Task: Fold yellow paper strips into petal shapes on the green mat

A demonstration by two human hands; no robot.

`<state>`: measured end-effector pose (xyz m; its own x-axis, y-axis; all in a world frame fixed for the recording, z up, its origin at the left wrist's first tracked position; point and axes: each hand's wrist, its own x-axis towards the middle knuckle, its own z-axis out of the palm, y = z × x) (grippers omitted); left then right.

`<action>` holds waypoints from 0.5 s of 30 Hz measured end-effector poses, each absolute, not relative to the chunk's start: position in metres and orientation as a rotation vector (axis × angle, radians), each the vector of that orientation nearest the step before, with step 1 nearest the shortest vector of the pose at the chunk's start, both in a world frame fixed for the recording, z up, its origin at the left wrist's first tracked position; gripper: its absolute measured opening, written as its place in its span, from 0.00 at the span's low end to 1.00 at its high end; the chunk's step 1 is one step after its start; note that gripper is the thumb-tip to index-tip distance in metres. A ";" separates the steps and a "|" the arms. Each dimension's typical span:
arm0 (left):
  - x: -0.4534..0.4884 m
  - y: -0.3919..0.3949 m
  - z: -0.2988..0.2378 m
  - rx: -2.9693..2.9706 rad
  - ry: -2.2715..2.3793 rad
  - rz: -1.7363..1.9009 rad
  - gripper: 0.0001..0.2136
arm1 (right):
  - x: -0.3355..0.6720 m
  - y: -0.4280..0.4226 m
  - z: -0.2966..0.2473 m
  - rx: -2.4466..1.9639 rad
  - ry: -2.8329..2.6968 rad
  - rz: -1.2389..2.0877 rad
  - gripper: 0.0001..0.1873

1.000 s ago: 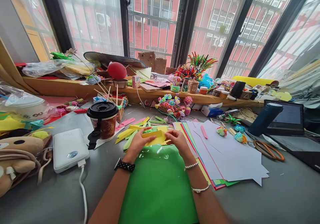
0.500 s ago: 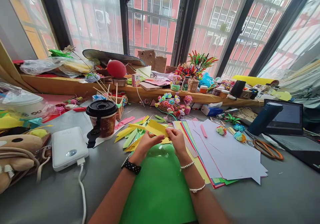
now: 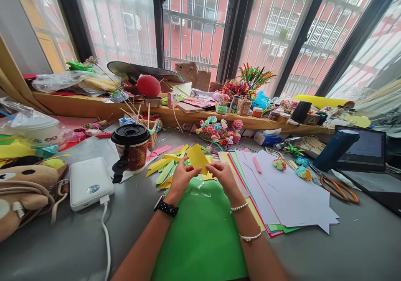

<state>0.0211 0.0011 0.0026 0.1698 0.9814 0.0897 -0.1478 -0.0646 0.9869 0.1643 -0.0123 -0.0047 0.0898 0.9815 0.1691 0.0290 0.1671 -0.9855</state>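
Between my two hands, above a green sheet (image 3: pixel 197 231), is a small yellow piece of paper (image 3: pixel 197 156). My left hand (image 3: pixel 181 176) pinches its lower left side between thumb and fingers. At its lower right corner my right hand (image 3: pixel 223 174) grips the paper with thumb and fingertips. Behind the hands lies a heap of yellow and green folded paper strips (image 3: pixel 164 170), partly covered by the left hand. A clear shiny patch (image 3: pixel 200 189) shows on the green sheet just below the fingers.
On the right lies a stack of coloured and white paper (image 3: pixel 291 193), with scissors (image 3: pixel 340 189) beside it. A lidded cup (image 3: pixel 130 147) and a white power bank (image 3: pixel 90 182) with a cable stand at left. Paper flowers (image 3: pixel 216 130) sit at the back; a dark bottle (image 3: pixel 336 150) leans by a laptop (image 3: pixel 365 147).
The yellow paper has turned from lying fairly level to standing more upright, its face now towards me. Both hands keep hold of it, and the view has shifted slightly.
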 end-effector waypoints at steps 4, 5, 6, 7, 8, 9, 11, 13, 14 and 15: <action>0.023 0.001 0.001 1.212 0.905 1.178 0.31 | 0.160 -0.013 -0.006 -1.186 -1.202 0.913 0.13; 0.023 0.000 0.001 1.199 0.896 1.158 0.30 | 0.158 -0.013 -0.006 -1.188 -1.189 0.901 0.13; 0.024 0.000 0.001 1.183 0.894 1.137 0.30 | 0.157 -0.013 -0.007 -1.185 -1.180 0.894 0.14; 0.025 -0.001 0.002 1.165 0.897 1.119 0.30 | 0.155 -0.013 -0.007 -1.180 -1.175 0.893 0.14; 0.025 -0.001 0.002 1.151 0.902 1.107 0.30 | 0.155 -0.013 -0.008 -1.175 -1.171 0.895 0.14; 0.026 -0.002 0.003 1.139 0.910 1.102 0.30 | 0.154 -0.013 -0.008 -1.171 -1.167 0.898 0.14; 0.026 -0.003 0.004 1.128 0.926 1.098 0.30 | 0.155 -0.013 -0.008 -1.157 -1.175 0.919 0.14; 0.026 -0.003 0.006 1.123 0.928 1.097 0.30 | 0.158 -0.013 -0.007 -1.138 -1.209 0.963 0.14; 0.026 -0.004 0.007 1.122 0.928 1.094 0.30 | 0.160 -0.013 -0.007 -1.130 -1.234 0.985 0.14; 0.026 -0.004 0.007 1.124 0.927 1.092 0.29 | 0.161 -0.013 -0.006 -1.126 -1.256 1.002 0.14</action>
